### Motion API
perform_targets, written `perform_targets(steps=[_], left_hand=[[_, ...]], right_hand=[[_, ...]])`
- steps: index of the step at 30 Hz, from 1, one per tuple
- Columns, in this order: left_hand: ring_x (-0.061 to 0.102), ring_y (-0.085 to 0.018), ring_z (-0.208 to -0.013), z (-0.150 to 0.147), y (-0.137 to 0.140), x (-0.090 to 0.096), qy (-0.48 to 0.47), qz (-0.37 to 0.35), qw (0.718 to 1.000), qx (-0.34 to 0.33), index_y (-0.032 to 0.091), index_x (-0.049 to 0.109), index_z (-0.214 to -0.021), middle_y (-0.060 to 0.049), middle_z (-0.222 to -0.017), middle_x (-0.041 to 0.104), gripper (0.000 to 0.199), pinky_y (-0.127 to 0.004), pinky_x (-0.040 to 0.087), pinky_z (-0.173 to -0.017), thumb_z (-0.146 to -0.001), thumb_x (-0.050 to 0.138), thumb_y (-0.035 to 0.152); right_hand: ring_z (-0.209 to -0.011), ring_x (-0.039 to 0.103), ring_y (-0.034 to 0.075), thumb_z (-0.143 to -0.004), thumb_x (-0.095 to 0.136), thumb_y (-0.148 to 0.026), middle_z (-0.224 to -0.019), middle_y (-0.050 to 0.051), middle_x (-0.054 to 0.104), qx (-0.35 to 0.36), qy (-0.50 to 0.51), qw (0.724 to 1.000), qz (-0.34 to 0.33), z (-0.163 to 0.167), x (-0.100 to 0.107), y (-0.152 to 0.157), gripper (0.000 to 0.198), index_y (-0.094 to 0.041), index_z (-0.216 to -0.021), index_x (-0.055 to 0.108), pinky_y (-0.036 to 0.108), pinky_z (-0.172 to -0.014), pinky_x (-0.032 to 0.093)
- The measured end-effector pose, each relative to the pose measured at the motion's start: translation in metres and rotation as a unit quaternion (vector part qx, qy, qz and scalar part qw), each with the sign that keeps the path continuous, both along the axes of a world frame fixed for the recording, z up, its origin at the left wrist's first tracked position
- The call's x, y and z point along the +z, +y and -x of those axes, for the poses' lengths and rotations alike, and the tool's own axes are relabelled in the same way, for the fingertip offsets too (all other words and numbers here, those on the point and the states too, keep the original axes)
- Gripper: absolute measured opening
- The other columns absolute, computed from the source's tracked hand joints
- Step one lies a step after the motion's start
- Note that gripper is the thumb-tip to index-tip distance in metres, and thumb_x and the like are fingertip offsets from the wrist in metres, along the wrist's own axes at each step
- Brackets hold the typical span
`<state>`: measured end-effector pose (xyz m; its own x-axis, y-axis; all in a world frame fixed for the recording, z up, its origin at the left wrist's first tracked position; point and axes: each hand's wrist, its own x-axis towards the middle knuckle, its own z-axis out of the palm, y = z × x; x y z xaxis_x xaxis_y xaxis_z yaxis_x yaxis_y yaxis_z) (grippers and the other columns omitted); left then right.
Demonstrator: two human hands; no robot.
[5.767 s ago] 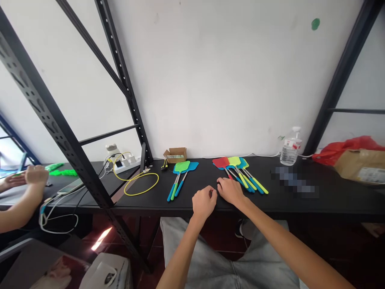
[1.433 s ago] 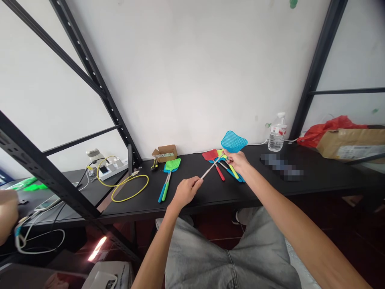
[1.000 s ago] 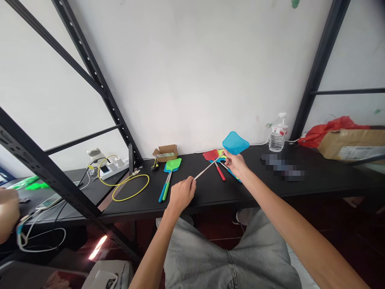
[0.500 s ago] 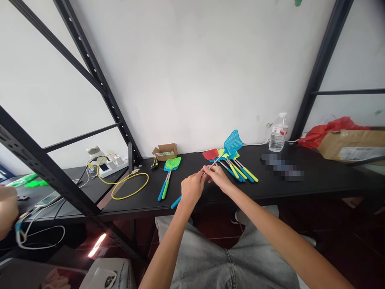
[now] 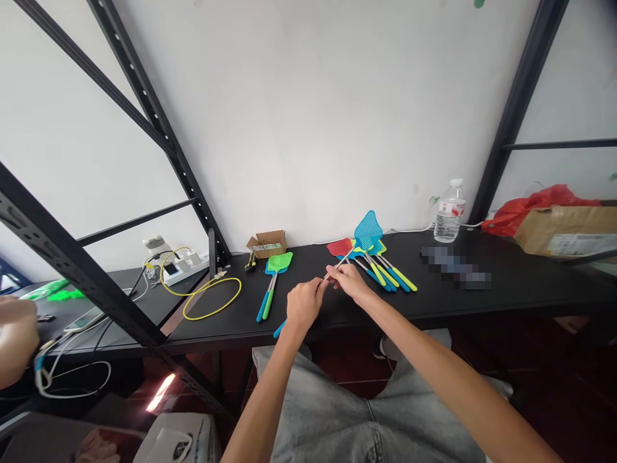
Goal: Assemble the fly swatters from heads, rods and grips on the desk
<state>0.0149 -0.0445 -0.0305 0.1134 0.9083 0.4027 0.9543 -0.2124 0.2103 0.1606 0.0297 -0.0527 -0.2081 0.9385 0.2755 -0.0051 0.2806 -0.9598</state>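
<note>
Both hands grip one blue fly swatter [image 5: 369,229], held slanting above the black table with its mesh head up and to the right. My left hand [image 5: 304,302] is closed around the lower rod, and the blue handle end pokes out below it. Higher on the thin metal rod, the fingers of my right hand [image 5: 346,280] pinch it. Behind the right hand lies a group of fly swatters [image 5: 385,273] with red, blue and yellow-green heads. Left of my hands, a green fly swatter [image 5: 278,262] rests over a blue one, handles toward me.
A small open cardboard box [image 5: 268,244] stands near the wall, with a looped yellow cable [image 5: 212,315] to its left. At the right are a water bottle [image 5: 449,212], a blurred object [image 5: 453,267] and a carton [image 5: 563,231]. Another person's hand [image 5: 17,337] shows at far left.
My left hand has slid slightly down and left along the rod, away from my right hand. The swatter's head has shifted a little left. The view has moved slightly.
</note>
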Motion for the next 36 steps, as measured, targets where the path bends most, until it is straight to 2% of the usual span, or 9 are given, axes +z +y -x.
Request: perform_targets(steps=[5,9,16,19,26,31,36], left_hand=[[0.063,-0.017,-0.075,0.012,-0.005,0.006,-0.058,0.029,0.998,-0.025,0.026,0.071,-0.090,-0.003,-0.080,0.071,0.047,-0.024,0.031,-0.060,-0.098,0.031,0.051],[0.063,-0.016,-0.073,0.021,-0.014,0.007,-0.080,0.039,0.995,-0.045,0.024,0.071,-0.089,-0.002,-0.074,0.069,0.048,-0.023,0.032,-0.061,-0.098,0.032,0.050],[0.064,-0.017,-0.076,0.040,-0.026,0.005,-0.040,0.049,0.998,-0.026,0.025,0.071,-0.091,-0.003,-0.079,0.071,0.046,-0.023,0.034,-0.063,-0.098,0.033,0.050],[0.063,-0.015,-0.072,0.049,-0.031,0.003,-0.019,0.053,0.998,-0.026,0.024,0.070,-0.089,-0.003,-0.074,0.069,0.049,-0.023,0.034,-0.063,-0.098,0.030,0.051],[0.064,-0.017,-0.073,0.051,-0.024,-0.003,0.021,0.028,0.999,-0.021,0.025,0.069,-0.093,-0.003,-0.075,0.069,0.048,-0.024,0.031,-0.060,-0.099,0.029,0.052],[0.065,-0.019,-0.075,0.038,-0.017,-0.005,0.028,0.010,1.000,-0.010,0.025,0.068,-0.093,-0.004,-0.078,0.070,0.048,-0.025,0.029,-0.060,-0.099,0.029,0.052],[0.065,-0.019,-0.078,0.013,-0.012,0.000,-0.001,0.002,1.000,-0.007,0.026,0.069,-0.095,-0.004,-0.081,0.071,0.048,-0.024,0.031,-0.061,-0.098,0.029,0.053]], right_hand=[[-0.063,0.058,0.013,-0.082,0.062,-0.052,-0.073,0.009,0.067,-0.029,0.059,0.997,0.026,-0.008,0.011,0.010,0.041,-0.014,-0.070,0.070,0.020,-0.048,0.048],[-0.065,0.058,0.013,-0.082,0.063,-0.051,-0.082,0.011,0.070,-0.037,0.056,0.997,0.037,-0.022,0.016,0.020,0.039,-0.014,-0.070,0.071,0.019,-0.047,0.048],[-0.058,0.056,0.011,-0.081,0.065,-0.048,-0.079,0.011,0.069,-0.095,0.107,0.988,0.056,-0.042,0.024,0.030,0.036,-0.016,-0.065,0.065,0.018,-0.043,0.045],[-0.056,0.054,0.010,-0.080,0.067,-0.049,-0.080,0.010,0.069,-0.113,0.122,0.984,0.065,-0.053,0.027,0.035,0.036,-0.016,-0.066,0.064,0.017,-0.042,0.044],[-0.054,0.055,0.009,-0.080,0.066,-0.051,-0.083,0.010,0.070,-0.131,0.150,0.977,0.073,-0.057,0.026,0.033,0.036,-0.016,-0.070,0.064,0.017,-0.042,0.044],[-0.055,0.057,0.010,-0.085,0.061,-0.051,-0.090,0.010,0.072,-0.076,0.179,0.977,0.082,-0.051,0.027,0.018,0.034,-0.017,-0.082,0.066,0.019,-0.043,0.046],[-0.057,0.059,0.010,-0.084,0.063,-0.049,-0.093,0.010,0.071,0.006,0.139,0.986,0.088,-0.027,0.020,-0.004,0.033,-0.017,-0.086,0.068,0.018,-0.044,0.045]])
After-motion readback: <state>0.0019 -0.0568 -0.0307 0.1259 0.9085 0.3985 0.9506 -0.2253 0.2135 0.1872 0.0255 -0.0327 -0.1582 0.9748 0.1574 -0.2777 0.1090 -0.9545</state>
